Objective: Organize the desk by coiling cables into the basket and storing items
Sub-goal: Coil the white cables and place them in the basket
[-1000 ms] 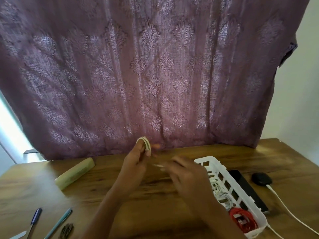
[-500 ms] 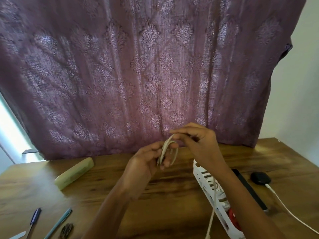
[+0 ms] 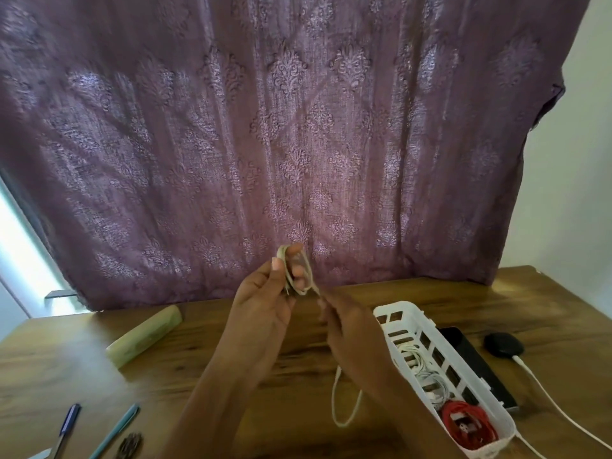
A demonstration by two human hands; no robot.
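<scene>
My left hand (image 3: 265, 303) is raised above the desk and grips a small coil of cream cable (image 3: 293, 271) wound around its fingers. My right hand (image 3: 347, 329) sits just below and to the right, pinching the loose strand of the same cable; its free end hangs in a loop (image 3: 344, 402) under my right wrist. The white slotted basket (image 3: 400, 314) stands at right on the wooden desk, with a coiled white cable (image 3: 427, 376) and a coiled red cable (image 3: 468, 427) inside.
A pale green case (image 3: 145, 336) lies at left. Two pens (image 3: 68, 425) and a dark hair clip (image 3: 129, 445) are near the front left edge. A black phone (image 3: 477, 362) and a black charger puck (image 3: 503, 344) with white lead sit right of the basket. A purple curtain hangs behind.
My right hand has dropped from the top of the coil to below and right of it, drawing the strand down. The coil in my left hand has gained a turn.
</scene>
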